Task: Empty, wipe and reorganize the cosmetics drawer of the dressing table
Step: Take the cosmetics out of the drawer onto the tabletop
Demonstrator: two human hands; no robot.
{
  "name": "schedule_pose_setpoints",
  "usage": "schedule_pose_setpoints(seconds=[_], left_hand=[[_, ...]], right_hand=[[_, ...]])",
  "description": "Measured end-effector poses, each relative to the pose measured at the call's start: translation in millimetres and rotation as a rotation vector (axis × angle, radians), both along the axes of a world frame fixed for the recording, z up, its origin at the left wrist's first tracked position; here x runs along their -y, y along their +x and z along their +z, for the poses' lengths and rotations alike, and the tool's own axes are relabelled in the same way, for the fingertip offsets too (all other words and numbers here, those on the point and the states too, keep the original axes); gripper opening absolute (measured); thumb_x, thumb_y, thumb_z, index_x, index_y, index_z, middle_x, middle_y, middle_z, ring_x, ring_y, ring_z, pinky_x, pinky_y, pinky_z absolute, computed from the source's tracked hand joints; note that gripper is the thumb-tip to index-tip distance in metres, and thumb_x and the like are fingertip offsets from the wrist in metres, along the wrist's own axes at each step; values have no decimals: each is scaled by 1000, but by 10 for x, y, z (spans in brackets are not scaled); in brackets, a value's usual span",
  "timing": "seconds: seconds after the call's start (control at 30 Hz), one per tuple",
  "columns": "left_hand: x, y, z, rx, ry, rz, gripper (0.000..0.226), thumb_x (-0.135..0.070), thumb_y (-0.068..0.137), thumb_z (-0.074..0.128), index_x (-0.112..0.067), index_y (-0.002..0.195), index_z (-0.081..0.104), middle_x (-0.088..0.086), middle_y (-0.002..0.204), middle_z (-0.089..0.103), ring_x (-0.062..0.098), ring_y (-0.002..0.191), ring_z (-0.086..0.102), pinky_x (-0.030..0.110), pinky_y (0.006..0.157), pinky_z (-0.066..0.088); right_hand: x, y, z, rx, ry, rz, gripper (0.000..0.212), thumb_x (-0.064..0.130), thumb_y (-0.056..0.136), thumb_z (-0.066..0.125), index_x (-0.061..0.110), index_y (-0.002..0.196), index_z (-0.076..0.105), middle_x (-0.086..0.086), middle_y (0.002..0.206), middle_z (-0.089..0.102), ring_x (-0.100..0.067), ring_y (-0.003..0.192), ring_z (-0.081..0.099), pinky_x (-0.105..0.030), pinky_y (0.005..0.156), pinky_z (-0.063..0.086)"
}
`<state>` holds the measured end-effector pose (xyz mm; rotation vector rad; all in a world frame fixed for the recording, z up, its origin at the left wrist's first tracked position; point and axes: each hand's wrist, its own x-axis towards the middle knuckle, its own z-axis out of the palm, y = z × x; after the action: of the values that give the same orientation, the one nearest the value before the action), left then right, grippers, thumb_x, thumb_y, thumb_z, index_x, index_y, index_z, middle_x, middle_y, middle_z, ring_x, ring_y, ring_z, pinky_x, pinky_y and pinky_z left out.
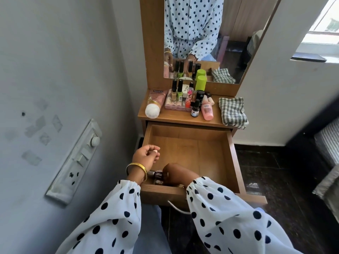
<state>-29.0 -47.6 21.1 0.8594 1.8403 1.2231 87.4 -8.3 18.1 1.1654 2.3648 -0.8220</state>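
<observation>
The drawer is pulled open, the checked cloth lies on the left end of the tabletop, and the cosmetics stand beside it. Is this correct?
Not quite. In the head view the checked cloth lies on the right end of the tabletop, not the left. The drawer is open, and the cosmetics stand beside the cloth.

A single wide-angle view looks from the person's head, forward and steeply down, standing close in front of the dressing table point(165, 117). The open drawer point(232, 154) sits in the middle of the frame, directly below the camera, and both polka-dot sleeves enter from the bottom edge, with the left hand point(145, 157) and right hand point(171, 172) near the drawer's front. The tabletop lies just beyond the drawer, and the mirror point(236, 52) fills the upper centre, reflecting the person's torso. The lens bends the edges: the wall with a switch panel point(73, 162) leans on the left, a window point(322, 24) on the upper right.
</observation>
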Motion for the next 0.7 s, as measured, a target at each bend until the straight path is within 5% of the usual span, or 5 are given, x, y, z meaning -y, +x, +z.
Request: schedule_pose_setpoints(seconds=[0.2,0.37,0.53,0.7], left_hand=[[32,59,-15,-119,-5,-77,19,-5,90,49,-17,87,63,4,85,66,20,85,64,35,85,53],[54,25,-10,-86,10,-53,21,-6,92,46,-17,90,63,3,92,66,21,91,64,35,88,53],[47,48,5,-43,-4,-89,21,-4,92,47,-12,100,64,8,102,65,21,96,63,28,82,54],[61,72,19,22,-84,-181,20,-8,92,50,-9,107,64,7,103,64,19,93,62,20,70,55]], right_hand=[[-44,79,-30,-43,64,-58,32,29,84,64,2,102,64,-13,102,66,-20,81,54,-33,80,50],[-66,190,-9,-413,-120,-392,33,35,80,69,3,86,67,-10,76,66,-17,63,57,-29,61,51],[-48,287,64,-827,-381,-690,18,-1,87,56,-4,103,64,-10,77,60,-11,59,51,-18,52,47],[-55,314,73,-1009,-447,-735,17,-7,86,56,7,95,61,-7,80,61,-14,63,57,-18,57,53]])
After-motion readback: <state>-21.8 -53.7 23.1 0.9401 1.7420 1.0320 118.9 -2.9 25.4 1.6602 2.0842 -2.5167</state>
